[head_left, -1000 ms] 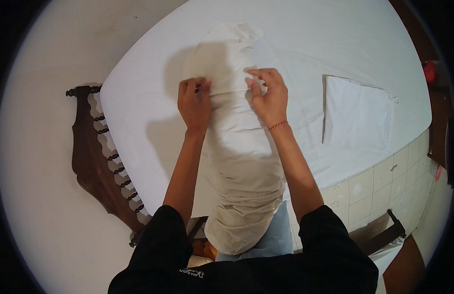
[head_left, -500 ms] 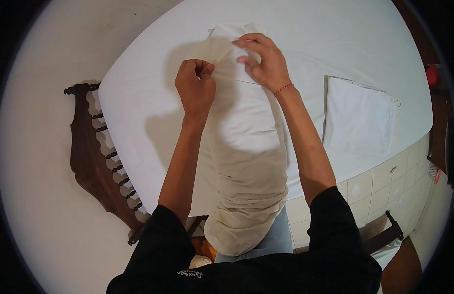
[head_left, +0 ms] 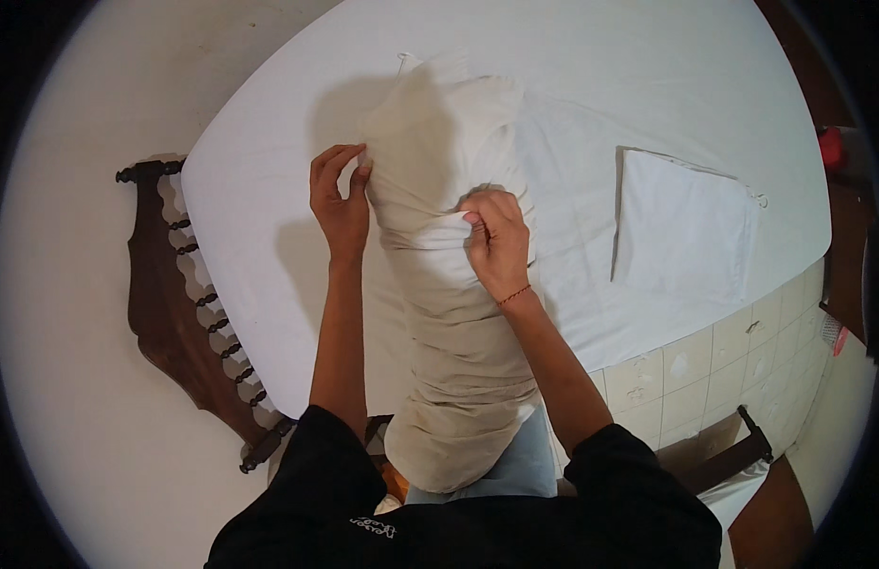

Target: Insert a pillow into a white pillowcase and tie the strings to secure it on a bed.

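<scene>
As the head camera looked straight down, the long cream bolster lay lengthwise on the white bed sheet, its rounded near end in front of the person's light blue trousers, its far end out toward the upper middle of the bed; its cloth was bunched in crosswise wrinkles along the near half, smoother and shadowed beyond the hands; the right hand was closed, thumb and fingers pinching a raised fold of that cloth on top, near the right side; the left hand was at the bolster's left edge, fingers curved, a gap between forefinger and thumb, fingertips touching the cloth; could not tell whether they gripped it; a red cord bracelet circled the right wrist; both arms came out of black sleeves; to the right, well apart from the bolster, a folded white cloth lay flat on the sheet, a small loop at its right corner; left of the bed stood a dark wooden bed end with turned spindles; pale floor tiles showed at lower right; red item at the far right, kind unclear.
</scene>
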Available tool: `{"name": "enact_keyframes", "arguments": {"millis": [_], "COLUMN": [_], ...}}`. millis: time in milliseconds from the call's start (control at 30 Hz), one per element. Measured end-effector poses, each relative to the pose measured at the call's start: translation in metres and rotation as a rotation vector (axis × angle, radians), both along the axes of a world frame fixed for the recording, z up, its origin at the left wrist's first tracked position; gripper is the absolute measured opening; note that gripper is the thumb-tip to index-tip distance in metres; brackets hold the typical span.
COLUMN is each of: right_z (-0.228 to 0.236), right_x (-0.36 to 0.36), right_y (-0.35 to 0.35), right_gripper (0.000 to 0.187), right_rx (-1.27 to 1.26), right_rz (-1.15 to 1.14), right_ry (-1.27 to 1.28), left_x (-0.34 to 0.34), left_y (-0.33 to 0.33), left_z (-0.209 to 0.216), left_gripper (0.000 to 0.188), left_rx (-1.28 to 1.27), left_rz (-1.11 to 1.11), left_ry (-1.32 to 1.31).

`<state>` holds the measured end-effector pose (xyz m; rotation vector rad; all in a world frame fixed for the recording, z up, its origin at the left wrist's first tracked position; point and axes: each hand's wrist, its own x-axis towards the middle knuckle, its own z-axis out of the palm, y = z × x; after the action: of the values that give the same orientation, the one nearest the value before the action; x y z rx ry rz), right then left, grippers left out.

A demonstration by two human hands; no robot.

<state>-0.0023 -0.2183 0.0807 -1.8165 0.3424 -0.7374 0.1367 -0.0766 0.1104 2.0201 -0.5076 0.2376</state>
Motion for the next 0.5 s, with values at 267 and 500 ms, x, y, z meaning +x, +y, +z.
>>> {"name": "enact_keyframes", "arguments": {"millis": [267, 500], "right_z": [0.026, 0.031], "right_x": [0.003, 0.019], "right_y": [-0.04, -0.065], "right_gripper": [0.02, 0.014], "right_rx": [-0.217, -0.666], "right_rz": [-0.036, 0.068], "right_ry": [0.137, -0.039], "left_x": [-0.021, -0.09], "left_y": [-0.038, -0.041], "left_z": [-0.035, -0.024], "left_gripper": [0.016, 0.019], "left_rx": [-0.113, -0.136], "left_rz": [0.069, -0.043], "left_ry": [0.014, -0.009]}}
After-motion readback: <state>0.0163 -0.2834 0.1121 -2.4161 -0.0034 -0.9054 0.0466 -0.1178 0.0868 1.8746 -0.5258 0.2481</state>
